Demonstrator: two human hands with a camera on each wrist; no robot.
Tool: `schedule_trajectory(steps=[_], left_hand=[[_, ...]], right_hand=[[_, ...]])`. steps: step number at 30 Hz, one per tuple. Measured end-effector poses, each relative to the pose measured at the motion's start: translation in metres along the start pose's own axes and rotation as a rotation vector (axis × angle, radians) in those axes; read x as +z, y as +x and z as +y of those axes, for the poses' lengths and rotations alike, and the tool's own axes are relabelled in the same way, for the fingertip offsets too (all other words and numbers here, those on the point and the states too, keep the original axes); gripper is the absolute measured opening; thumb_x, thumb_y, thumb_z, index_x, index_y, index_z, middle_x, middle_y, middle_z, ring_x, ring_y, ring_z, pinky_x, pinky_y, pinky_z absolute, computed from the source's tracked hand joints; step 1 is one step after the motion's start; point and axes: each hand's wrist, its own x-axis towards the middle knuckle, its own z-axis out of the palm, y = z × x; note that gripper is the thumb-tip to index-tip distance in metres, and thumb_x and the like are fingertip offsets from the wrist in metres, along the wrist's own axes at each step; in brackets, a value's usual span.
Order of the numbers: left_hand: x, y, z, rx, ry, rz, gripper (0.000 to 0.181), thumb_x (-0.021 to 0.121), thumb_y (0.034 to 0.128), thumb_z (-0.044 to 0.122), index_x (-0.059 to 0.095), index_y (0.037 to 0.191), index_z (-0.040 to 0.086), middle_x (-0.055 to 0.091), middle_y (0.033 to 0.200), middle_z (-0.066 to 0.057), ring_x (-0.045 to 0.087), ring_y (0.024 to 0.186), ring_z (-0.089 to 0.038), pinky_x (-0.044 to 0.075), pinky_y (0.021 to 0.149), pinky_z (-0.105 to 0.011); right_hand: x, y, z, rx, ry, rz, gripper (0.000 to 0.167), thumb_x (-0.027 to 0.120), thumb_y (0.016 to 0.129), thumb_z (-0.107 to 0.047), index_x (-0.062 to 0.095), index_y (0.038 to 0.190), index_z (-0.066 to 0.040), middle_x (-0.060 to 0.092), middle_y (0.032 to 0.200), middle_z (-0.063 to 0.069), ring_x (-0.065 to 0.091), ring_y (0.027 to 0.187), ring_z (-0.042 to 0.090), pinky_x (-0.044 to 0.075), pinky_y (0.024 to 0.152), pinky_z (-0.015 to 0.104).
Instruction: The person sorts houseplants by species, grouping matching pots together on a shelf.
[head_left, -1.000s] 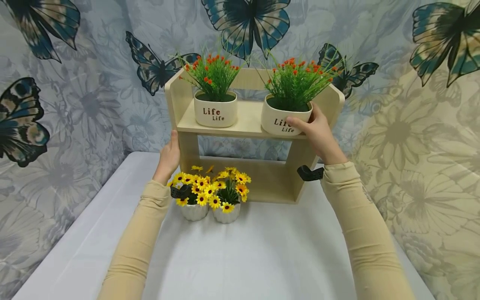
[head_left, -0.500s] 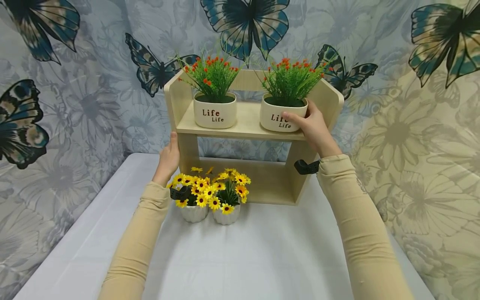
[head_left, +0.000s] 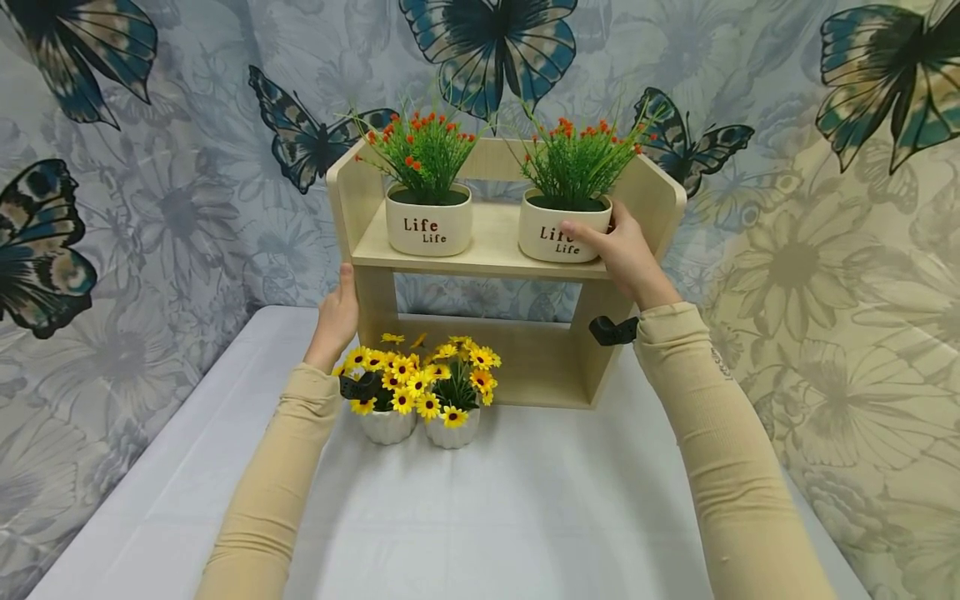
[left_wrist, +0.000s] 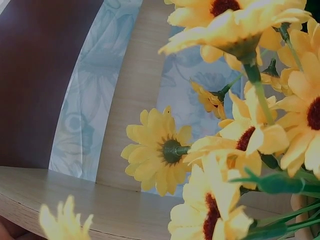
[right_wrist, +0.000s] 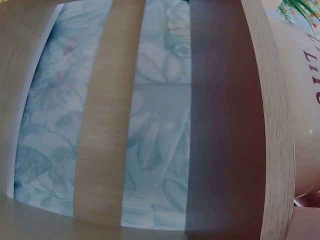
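On the upper board of a pale wooden shelf [head_left: 495, 265] stand two white oval pots marked "Life". The right hand [head_left: 628, 254] grips the right pot [head_left: 543, 237] at its right side, thumb across the front; red-flowered greenery rises from it. To its left is the matching left pot [head_left: 429, 233], touched by no hand. The left hand [head_left: 335, 321] rests against the shelf's left side panel, thumb pointing up and other fingers mostly hidden. In the right wrist view, part of the gripped pot [right_wrist: 305, 110] shows beyond the board's edge [right_wrist: 277, 120].
Two small white pots [head_left: 387, 427] [head_left: 453, 429] of yellow flowers stand before the shelf's lower left. Such flowers [left_wrist: 160, 150] fill much of the left wrist view. A white cloth [head_left: 480, 517] covers the table; butterfly-patterned fabric [head_left: 180, 208] hangs behind.
The right hand has moved the right pot slightly back and left, from overhanging the upper board's front edge to standing on it. The left hand has stayed at the side panel.
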Motion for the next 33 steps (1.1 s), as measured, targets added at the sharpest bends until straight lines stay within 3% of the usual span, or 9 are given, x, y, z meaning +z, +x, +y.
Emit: schedule_trajectory(steps=[10, 18, 21, 24, 28, 33], left_hand=[[0.0, 0.0, 0.0, -0.002, -0.002, 0.003, 0.092, 0.004, 0.0873, 0.071, 0.016, 0.147, 0.001, 0.018, 0.147, -0.026, 0.018, 0.132, -0.044, 0.014, 0.105, -0.057], [0.0, 0.0, -0.001, -0.006, 0.001, 0.005, 0.092, 0.004, 0.0872, 0.071, 0.016, 0.146, 0.001, 0.018, 0.147, -0.025, 0.017, 0.132, -0.044, 0.013, 0.105, -0.057], [0.0, 0.0, -0.001, -0.007, 0.002, 0.003, 0.092, 0.005, 0.0873, 0.07, 0.016, 0.146, 0.001, 0.017, 0.147, -0.025, 0.017, 0.132, -0.044, 0.013, 0.105, -0.057], [-0.001, 0.0, -0.001, -0.009, 0.006, -0.004, 0.091, 0.005, 0.0875, 0.07, 0.015, 0.147, 0.002, 0.016, 0.148, -0.024, 0.016, 0.133, -0.044, 0.013, 0.105, -0.056], [-0.002, 0.0, -0.002, -0.015, 0.006, -0.018, 0.09, 0.004, 0.0876, 0.07, 0.015, 0.147, 0.003, 0.016, 0.148, -0.024, 0.016, 0.132, -0.044, 0.014, 0.104, -0.058], [-0.001, -0.001, 0.0, -0.01, -0.002, -0.013, 0.09, 0.005, 0.0879, 0.07, 0.018, 0.147, 0.003, 0.019, 0.147, -0.024, 0.018, 0.132, -0.045, 0.014, 0.104, -0.059]], right_hand=[[0.0, 0.0, -0.001, 0.03, 0.008, -0.027, 0.08, 0.071, 0.082, -0.039, 0.025, 0.141, -0.011, 0.047, 0.12, 0.011, 0.046, 0.11, 0.023, 0.036, 0.093, 0.04], [-0.001, -0.001, -0.002, 0.031, 0.015, -0.044, 0.065, 0.071, 0.083, -0.036, 0.034, 0.13, -0.011, 0.049, 0.118, 0.01, 0.047, 0.11, 0.023, 0.037, 0.092, 0.039], [-0.001, -0.001, -0.002, 0.037, 0.007, -0.031, 0.075, 0.071, 0.082, -0.036, 0.027, 0.138, -0.012, 0.045, 0.126, 0.013, 0.044, 0.114, 0.023, 0.035, 0.096, 0.038], [-0.001, -0.003, 0.0, 0.038, 0.021, 0.002, 0.093, 0.072, 0.081, -0.036, 0.011, 0.148, -0.015, 0.03, 0.142, 0.012, 0.036, 0.125, 0.02, 0.03, 0.102, 0.035], [0.002, -0.011, 0.0, -0.027, 0.086, 0.069, 0.101, 0.073, 0.081, -0.029, 0.001, 0.15, -0.016, 0.011, 0.152, 0.005, 0.02, 0.135, 0.012, 0.021, 0.107, 0.027], [0.009, -0.028, -0.008, -0.169, 0.214, 0.127, 0.094, 0.071, 0.083, -0.016, 0.005, 0.149, -0.009, 0.015, 0.151, 0.008, 0.016, 0.136, 0.01, 0.017, 0.106, 0.02]])
